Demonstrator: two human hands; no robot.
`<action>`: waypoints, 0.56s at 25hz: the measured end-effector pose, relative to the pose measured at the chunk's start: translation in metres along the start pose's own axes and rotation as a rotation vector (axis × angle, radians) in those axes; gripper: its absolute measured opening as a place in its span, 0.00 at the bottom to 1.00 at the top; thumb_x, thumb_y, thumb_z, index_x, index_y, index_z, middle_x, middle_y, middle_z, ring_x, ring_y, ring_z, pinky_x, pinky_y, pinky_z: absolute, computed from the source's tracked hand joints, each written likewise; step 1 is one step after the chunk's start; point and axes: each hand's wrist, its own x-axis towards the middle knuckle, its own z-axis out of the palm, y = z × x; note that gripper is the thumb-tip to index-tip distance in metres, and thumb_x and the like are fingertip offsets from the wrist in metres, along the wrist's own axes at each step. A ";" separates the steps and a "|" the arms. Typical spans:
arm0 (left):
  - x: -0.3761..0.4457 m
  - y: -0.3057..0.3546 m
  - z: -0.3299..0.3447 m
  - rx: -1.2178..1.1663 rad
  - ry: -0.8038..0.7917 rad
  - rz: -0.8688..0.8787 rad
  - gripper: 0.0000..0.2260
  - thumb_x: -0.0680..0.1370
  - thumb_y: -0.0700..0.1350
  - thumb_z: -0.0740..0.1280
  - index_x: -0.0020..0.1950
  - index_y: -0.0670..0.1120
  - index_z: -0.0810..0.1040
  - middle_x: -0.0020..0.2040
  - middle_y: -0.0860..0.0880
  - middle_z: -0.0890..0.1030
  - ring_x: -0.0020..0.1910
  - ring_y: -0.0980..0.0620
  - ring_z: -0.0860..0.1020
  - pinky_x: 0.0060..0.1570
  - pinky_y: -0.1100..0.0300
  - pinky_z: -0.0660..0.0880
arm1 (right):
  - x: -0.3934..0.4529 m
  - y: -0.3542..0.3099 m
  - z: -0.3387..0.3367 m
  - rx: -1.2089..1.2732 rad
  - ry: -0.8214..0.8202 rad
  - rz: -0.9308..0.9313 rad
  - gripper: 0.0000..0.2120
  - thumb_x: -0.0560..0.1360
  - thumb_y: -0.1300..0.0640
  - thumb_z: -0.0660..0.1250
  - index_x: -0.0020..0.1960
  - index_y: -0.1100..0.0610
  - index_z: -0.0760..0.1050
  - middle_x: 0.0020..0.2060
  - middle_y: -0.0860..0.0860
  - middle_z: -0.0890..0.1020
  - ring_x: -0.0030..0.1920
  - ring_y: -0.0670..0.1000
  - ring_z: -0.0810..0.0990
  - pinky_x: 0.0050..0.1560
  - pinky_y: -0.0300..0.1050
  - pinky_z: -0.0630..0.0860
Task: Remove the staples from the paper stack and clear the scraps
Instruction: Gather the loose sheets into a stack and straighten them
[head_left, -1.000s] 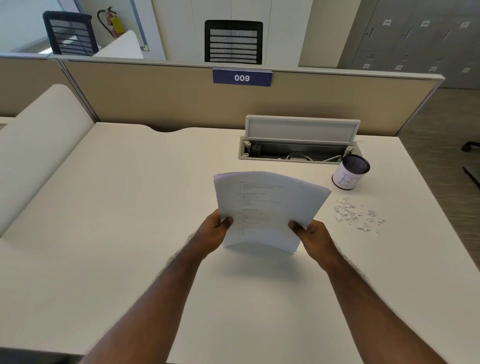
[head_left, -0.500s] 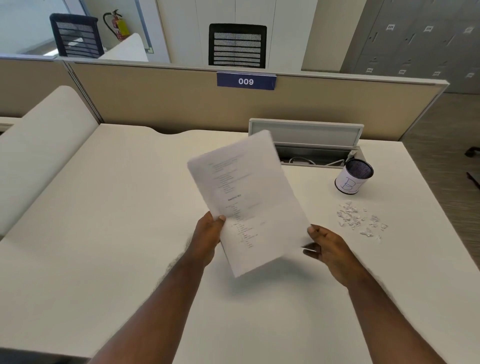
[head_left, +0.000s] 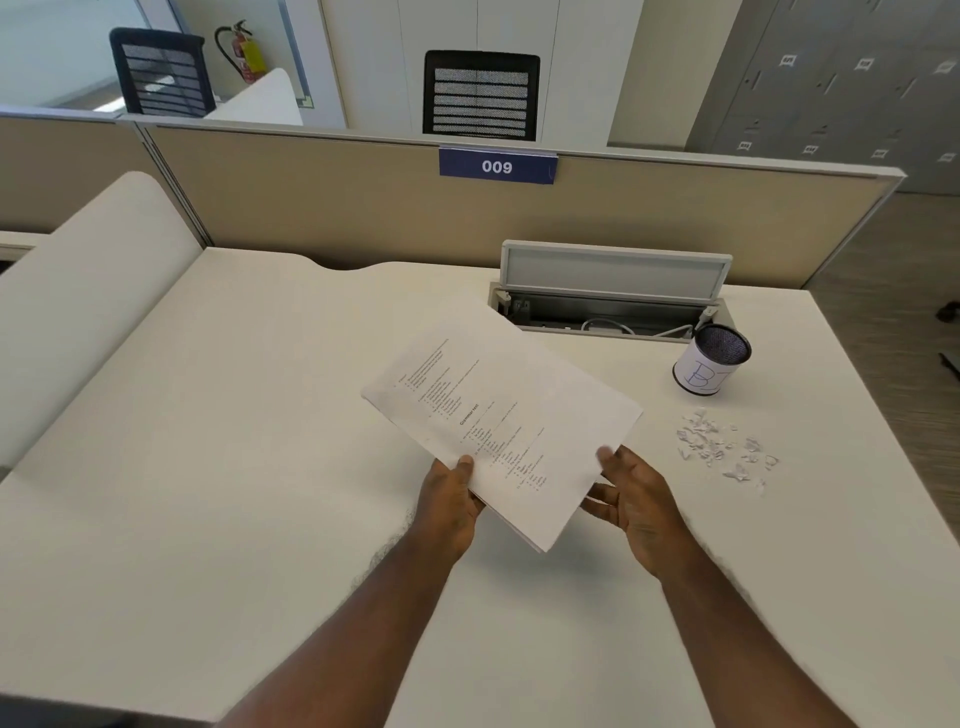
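Observation:
A stack of white printed pages (head_left: 509, 415) hangs just above the white desk (head_left: 260, 467), turned diagonally with its text running up to the right. My left hand (head_left: 449, 499) pinches the stack's near left edge, thumb on top. My right hand (head_left: 636, 499) is at the stack's near right edge with fingers spread, thumb touching the paper's edge. A scatter of small white paper scraps (head_left: 722, 449) lies on the desk to the right of my right hand. No staple is visible.
A white cup (head_left: 709, 366) with a dark inside and blue lettering stands behind the scraps. An open cable tray (head_left: 613, 306) with a raised lid sits at the desk's back edge. A beige partition (head_left: 363, 208) closes the far side.
The stack has rotated from upright and bowed to a diagonal, flatter position. My right hand let go of its grip and now touches the edge with fingers open.

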 end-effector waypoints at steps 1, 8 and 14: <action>-0.001 -0.002 0.001 0.010 -0.016 -0.008 0.15 0.83 0.35 0.55 0.68 0.47 0.70 0.61 0.46 0.80 0.57 0.47 0.79 0.58 0.46 0.76 | 0.001 0.002 0.003 -0.051 0.027 -0.011 0.09 0.78 0.57 0.65 0.58 0.54 0.78 0.50 0.52 0.86 0.46 0.54 0.85 0.44 0.49 0.81; 0.009 0.043 -0.031 0.057 -0.166 0.044 0.18 0.81 0.40 0.60 0.72 0.42 0.70 0.62 0.42 0.80 0.55 0.46 0.80 0.48 0.53 0.82 | 0.001 -0.012 -0.020 -0.164 0.130 -0.031 0.09 0.76 0.66 0.66 0.51 0.55 0.79 0.45 0.49 0.87 0.45 0.52 0.85 0.43 0.48 0.81; 0.026 0.110 -0.057 0.824 -0.331 0.170 0.22 0.75 0.47 0.69 0.68 0.44 0.74 0.59 0.42 0.83 0.59 0.41 0.81 0.59 0.43 0.77 | 0.000 -0.031 -0.041 -0.396 0.062 -0.107 0.08 0.76 0.66 0.67 0.53 0.58 0.80 0.42 0.49 0.87 0.42 0.51 0.85 0.44 0.50 0.83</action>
